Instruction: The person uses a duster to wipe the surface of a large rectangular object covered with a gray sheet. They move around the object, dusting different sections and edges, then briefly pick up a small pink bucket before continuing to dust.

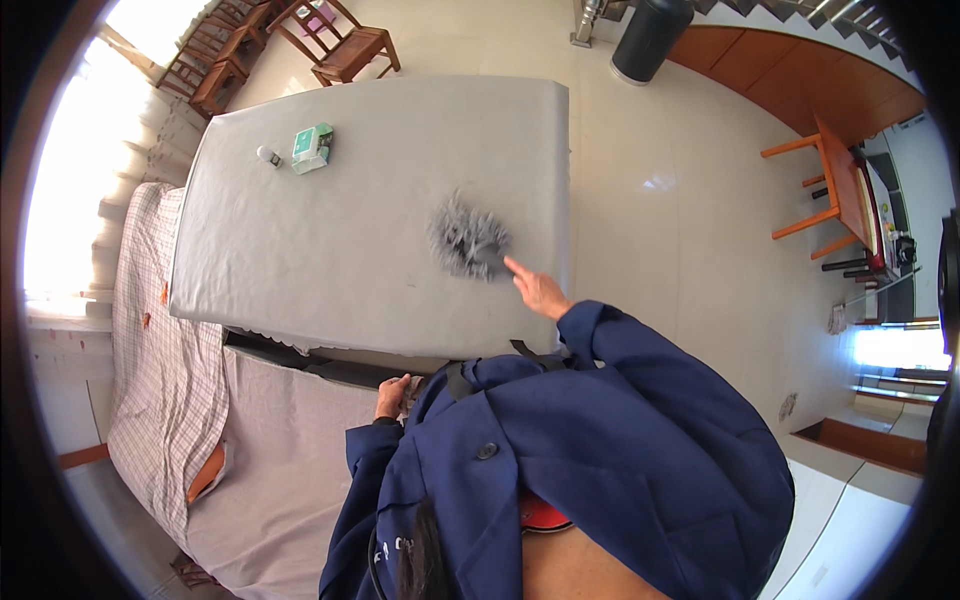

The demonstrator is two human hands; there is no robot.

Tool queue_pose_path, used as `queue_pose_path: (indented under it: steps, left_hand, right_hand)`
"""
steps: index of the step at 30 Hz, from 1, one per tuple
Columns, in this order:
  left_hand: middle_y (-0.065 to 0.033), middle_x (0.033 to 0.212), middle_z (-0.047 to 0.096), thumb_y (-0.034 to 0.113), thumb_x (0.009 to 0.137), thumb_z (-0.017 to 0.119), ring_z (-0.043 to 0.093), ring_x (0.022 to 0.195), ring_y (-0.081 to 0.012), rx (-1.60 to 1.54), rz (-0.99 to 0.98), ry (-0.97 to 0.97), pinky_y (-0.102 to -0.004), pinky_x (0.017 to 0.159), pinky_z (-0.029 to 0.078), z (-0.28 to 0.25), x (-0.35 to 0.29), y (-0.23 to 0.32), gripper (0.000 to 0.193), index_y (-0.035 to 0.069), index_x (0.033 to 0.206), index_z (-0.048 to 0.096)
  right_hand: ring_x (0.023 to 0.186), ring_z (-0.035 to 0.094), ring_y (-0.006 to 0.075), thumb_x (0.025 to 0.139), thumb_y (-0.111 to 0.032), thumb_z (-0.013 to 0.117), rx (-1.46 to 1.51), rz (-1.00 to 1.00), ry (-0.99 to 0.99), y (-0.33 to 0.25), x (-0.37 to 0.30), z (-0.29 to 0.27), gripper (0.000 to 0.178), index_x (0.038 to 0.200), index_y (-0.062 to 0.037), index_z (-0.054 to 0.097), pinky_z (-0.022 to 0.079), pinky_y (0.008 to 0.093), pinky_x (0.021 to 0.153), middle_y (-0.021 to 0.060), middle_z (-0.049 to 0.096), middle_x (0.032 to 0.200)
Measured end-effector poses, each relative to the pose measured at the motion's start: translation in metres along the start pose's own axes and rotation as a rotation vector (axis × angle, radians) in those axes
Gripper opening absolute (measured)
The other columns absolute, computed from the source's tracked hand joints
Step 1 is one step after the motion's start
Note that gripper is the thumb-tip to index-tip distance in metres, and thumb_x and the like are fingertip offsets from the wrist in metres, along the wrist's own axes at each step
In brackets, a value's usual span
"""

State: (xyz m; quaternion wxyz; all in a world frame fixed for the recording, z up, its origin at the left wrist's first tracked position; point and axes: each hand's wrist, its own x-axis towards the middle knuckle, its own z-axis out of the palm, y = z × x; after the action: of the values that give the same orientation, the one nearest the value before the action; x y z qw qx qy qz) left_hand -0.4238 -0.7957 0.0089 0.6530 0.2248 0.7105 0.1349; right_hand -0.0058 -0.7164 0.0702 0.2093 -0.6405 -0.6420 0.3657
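Observation:
A fluffy grey duster [463, 238] lies against the grey cover of the table [350, 240], toward its right side. My right hand [540, 292] is closed round the duster's dark handle end, with the index finger stretched along it. Close to my waist, beside the table's near edge, my left hand [391, 398] is closed. Something crumpled and greyish shows at its fingers, too small to name. Further left on the table, a white light bulb [269, 156] lies next to a green and white box [312, 147].
A cloth-covered sofa [285, 440] runs along the near left, with a checked cloth [165, 370] over its side. Wooden chairs [350, 50] stand beyond the table. A black cylinder [652, 38] is at the far right, and an orange-framed wooden stool [835, 185] at right.

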Motion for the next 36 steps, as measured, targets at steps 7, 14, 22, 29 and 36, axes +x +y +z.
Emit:
queue_pose_path:
  steps: [7,14,22,29,36]
  left_hand:
    - [-0.0096,0.063,0.061,0.026,0.084,0.061,0.053,0.042,-0.0191,-0.022,0.038,0.046,-0.0324,0.032,0.038,-0.002,-0.003,-0.004,0.028,0.001,0.073,0.061]
    - [-0.008,0.064,0.061,0.025,0.082,0.064,0.055,0.047,-0.0185,0.018,-0.002,0.152,-0.0329,0.038,0.041,-0.005,-0.006,-0.007,0.025,0.0,0.076,0.064]
    - [-0.008,0.07,0.063,0.022,0.083,0.064,0.057,0.053,-0.0174,-0.043,0.031,0.108,-0.032,0.045,0.044,0.001,-0.004,0.001,0.024,-0.002,0.081,0.064]
    - [-0.0095,0.073,0.064,0.022,0.084,0.063,0.06,0.056,-0.02,-0.059,0.015,0.085,-0.0335,0.047,0.047,-0.004,0.003,-0.006,0.024,-0.002,0.082,0.064]
    - [-0.011,0.072,0.064,0.021,0.085,0.06,0.062,0.057,-0.0214,-0.033,-0.041,0.055,-0.0344,0.048,0.049,-0.007,0.001,-0.008,0.024,-0.003,0.081,0.063]
  right_hand:
    - [0.072,0.058,0.0391,0.089,-0.017,0.046,-0.166,-0.174,-0.509,0.001,-0.064,-0.053,0.048,0.136,-0.0257,0.036,0.045,0.0464,0.067,0.0213,0.061,0.084]
    - [0.071,0.058,0.0398,0.089,-0.019,0.047,-0.208,-0.037,-0.06,0.03,-0.036,-0.084,0.044,0.132,-0.0255,0.043,0.046,0.0468,0.065,0.0193,0.062,0.084]
    - [0.086,0.058,0.0413,0.09,-0.02,0.046,0.069,-0.051,0.167,0.01,-0.004,0.016,0.044,0.133,-0.0206,0.042,0.047,0.0455,0.073,0.0195,0.058,0.109]
    - [0.069,0.056,0.0422,0.088,-0.019,0.047,-0.077,-0.15,-0.378,0.001,-0.078,-0.036,0.047,0.133,-0.0283,0.041,0.044,0.049,0.065,0.0242,0.06,0.084]
    - [0.077,0.058,0.0406,0.089,-0.019,0.048,-0.181,0.026,0.001,0.033,-0.071,-0.071,0.046,0.133,-0.0249,0.041,0.046,0.0462,0.066,0.0222,0.061,0.09]
